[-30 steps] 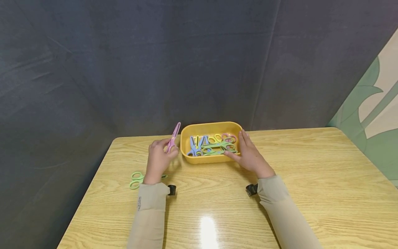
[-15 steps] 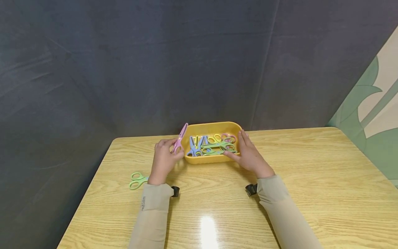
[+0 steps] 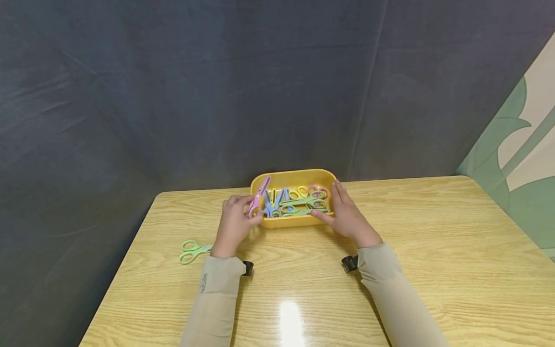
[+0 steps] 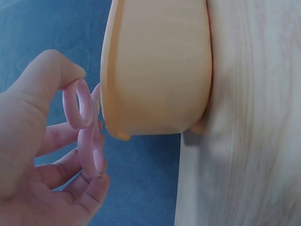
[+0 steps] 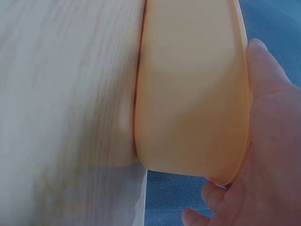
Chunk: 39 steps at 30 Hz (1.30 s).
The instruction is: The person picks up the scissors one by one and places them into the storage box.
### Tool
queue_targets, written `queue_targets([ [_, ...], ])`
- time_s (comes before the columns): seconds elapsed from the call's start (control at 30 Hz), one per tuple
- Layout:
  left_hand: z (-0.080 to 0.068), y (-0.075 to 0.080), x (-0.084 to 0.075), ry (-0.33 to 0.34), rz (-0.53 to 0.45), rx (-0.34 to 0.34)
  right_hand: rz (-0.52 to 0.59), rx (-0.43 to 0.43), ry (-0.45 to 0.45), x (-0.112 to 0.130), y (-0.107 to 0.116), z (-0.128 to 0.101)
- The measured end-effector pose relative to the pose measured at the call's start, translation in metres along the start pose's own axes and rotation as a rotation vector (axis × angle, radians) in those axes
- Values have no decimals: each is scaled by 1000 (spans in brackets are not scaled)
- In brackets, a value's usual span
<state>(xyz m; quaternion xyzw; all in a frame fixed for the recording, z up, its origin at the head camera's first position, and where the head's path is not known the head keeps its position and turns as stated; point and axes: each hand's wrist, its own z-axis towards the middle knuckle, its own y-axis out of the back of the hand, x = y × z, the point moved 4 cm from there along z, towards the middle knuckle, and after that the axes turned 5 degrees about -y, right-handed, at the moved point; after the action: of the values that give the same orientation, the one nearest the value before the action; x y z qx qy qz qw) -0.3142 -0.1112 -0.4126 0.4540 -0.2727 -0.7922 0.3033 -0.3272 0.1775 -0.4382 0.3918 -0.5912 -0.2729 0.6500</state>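
In the head view my left hand [image 3: 238,219] pinches pink-purple scissors [image 3: 259,195] by their handle loops, blades pointing up and away, over the left end of a yellow plastic bin [image 3: 295,223]. The left wrist view shows the scissors' loops [image 4: 78,106] between thumb and fingers, close beside the bin's rim. My right hand [image 3: 349,219] holds the bin's right front corner, its thumb over the front rim and its fingers along the right end. Inside the bin lie blue scissors [image 3: 270,208], green scissors [image 3: 303,201], and yellow and pink ones.
Another pair of green scissors [image 3: 192,250] lies on the wooden table [image 3: 303,270] at the left, its blades partly behind my left wrist. A dark cloth [image 3: 277,96] hangs behind the table's back edge.
My left hand has moved right with the pink-purple scissors, from beside the bin to over its left end. The right hand has stayed at the bin's corner.
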Motion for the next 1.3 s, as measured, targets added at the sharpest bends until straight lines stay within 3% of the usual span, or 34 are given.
queue_targets([
  [0.47,0,-10,-6,-11,49,76,3,9,-12,-1,0,0],
  [0.7,0,-14,-11,-81,64,29,1,8,-11,-1,-1,1],
  [0.97,0,-12,-15,-76,82,17,-6,6,-9,0,0,0],
  [1.3,-1,-10,-8,37,1,55,8,10,-12,0,0,0],
])
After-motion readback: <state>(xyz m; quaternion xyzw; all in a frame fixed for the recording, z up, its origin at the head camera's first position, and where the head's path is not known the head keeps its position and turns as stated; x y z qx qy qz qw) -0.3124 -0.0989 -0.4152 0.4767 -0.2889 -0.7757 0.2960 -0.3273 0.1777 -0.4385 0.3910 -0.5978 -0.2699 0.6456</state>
